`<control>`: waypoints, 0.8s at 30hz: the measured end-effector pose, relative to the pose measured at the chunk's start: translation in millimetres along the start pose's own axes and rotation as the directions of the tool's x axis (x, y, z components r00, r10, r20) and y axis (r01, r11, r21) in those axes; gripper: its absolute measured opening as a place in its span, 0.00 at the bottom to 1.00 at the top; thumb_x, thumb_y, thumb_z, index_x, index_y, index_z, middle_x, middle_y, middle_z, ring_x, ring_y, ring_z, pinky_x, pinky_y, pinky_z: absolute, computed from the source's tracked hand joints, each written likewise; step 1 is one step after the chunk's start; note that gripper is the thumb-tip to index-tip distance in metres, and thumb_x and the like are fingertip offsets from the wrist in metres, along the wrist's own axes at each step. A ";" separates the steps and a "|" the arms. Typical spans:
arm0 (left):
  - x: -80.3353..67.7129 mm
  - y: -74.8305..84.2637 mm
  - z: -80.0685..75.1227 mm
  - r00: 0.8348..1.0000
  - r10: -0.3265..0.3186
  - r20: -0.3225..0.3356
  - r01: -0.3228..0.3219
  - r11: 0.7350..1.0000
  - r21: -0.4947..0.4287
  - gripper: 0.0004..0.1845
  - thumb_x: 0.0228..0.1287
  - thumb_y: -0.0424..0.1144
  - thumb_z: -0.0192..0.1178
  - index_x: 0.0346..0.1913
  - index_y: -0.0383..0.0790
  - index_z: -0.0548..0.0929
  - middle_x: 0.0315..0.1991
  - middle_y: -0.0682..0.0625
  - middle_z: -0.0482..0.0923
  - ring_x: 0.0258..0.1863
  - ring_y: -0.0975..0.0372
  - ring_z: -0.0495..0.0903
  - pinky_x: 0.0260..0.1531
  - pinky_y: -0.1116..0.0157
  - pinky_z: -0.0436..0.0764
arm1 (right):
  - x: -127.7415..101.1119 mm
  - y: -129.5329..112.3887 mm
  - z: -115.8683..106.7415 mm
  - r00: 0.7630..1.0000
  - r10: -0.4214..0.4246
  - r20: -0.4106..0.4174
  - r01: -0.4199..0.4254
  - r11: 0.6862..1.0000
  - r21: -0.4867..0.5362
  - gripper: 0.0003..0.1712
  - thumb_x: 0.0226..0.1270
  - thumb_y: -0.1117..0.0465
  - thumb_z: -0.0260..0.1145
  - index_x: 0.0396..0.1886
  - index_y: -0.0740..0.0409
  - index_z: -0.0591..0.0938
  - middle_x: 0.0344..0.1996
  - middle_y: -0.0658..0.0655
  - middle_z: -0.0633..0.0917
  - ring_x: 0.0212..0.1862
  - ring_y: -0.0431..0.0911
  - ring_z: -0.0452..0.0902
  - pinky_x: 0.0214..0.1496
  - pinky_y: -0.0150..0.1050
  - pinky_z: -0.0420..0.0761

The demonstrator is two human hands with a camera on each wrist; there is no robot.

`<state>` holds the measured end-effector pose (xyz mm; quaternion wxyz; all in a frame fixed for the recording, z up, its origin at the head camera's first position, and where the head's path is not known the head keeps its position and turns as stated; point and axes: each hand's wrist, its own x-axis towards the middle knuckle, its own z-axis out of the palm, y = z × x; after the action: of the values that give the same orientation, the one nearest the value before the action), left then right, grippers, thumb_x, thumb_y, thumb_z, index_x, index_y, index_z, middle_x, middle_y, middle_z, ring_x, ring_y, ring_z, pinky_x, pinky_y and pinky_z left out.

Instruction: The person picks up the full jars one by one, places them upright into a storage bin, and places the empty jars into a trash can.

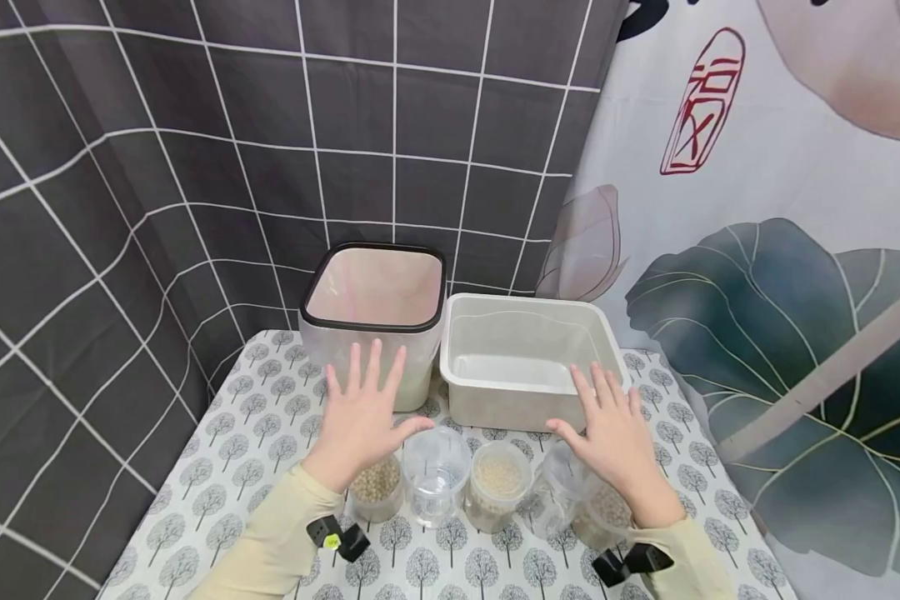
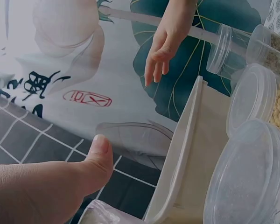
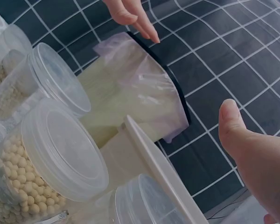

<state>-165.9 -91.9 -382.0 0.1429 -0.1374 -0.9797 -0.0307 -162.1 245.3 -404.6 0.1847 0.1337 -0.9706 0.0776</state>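
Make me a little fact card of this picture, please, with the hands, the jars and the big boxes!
Left hand: open, fingers spread, holding nothing
Right hand: open, fingers spread, holding nothing
Jars: five; three hold beans or grains, two look empty
Tall bin: black rim, pinkish bag inside
White tub: low and wide, to the right of the bin
Tablecloth: white with grey trees
Dark curtain: white grid lines

The left hand (image 1: 363, 421) partly hides the translucent, black-rimmed square bin (image 1: 423, 354); the right hand (image 1: 617, 437) covers part of the white rectangular plastic basin (image 1: 498, 404). Below the hands, the head view's edge crops both cream sleeves (image 1: 270, 537).
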 end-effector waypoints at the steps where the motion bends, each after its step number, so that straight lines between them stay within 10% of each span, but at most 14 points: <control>1: 0.1 -0.4 0.4 1.000 -0.002 0.002 0.002 1.000 -0.005 0.56 0.47 0.82 0.32 0.73 0.48 0.49 0.72 0.37 0.45 0.69 0.40 0.43 0.59 0.34 0.47 | 0.1 0.0 -0.4 1.000 -0.001 0.002 0.001 1.000 0.000 0.49 0.59 0.33 0.57 0.71 0.57 0.58 0.67 0.71 0.58 0.66 0.67 0.52 0.63 0.68 0.46; 15: -1.2 -9.7 6.5 1.000 -0.004 -0.001 0.004 0.991 -0.131 0.51 0.54 0.78 0.35 0.72 0.46 0.54 0.71 0.37 0.49 0.69 0.42 0.47 0.61 0.37 0.49 | 3.1 21.3 -0.9 0.997 0.001 -0.081 0.008 0.994 0.107 0.43 0.61 0.41 0.61 0.66 0.65 0.63 0.62 0.73 0.66 0.59 0.69 0.62 0.58 0.66 0.60; 24: -4.0 -21.7 7.4 0.998 0.027 -0.065 -0.040 0.979 -0.201 0.49 0.50 0.76 0.48 0.68 0.43 0.65 0.66 0.36 0.61 0.65 0.43 0.59 0.48 0.43 0.73 | 8.3 36.9 -6.6 0.986 0.048 -0.158 -0.019 0.984 0.178 0.31 0.64 0.52 0.62 0.61 0.66 0.69 0.55 0.71 0.73 0.54 0.67 0.68 0.49 0.64 0.70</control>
<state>-170.2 -113.1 -390.7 0.1590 -0.1666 -0.9641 -0.1319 -178.0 279.8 -399.1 0.2490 0.1266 -0.9437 0.1769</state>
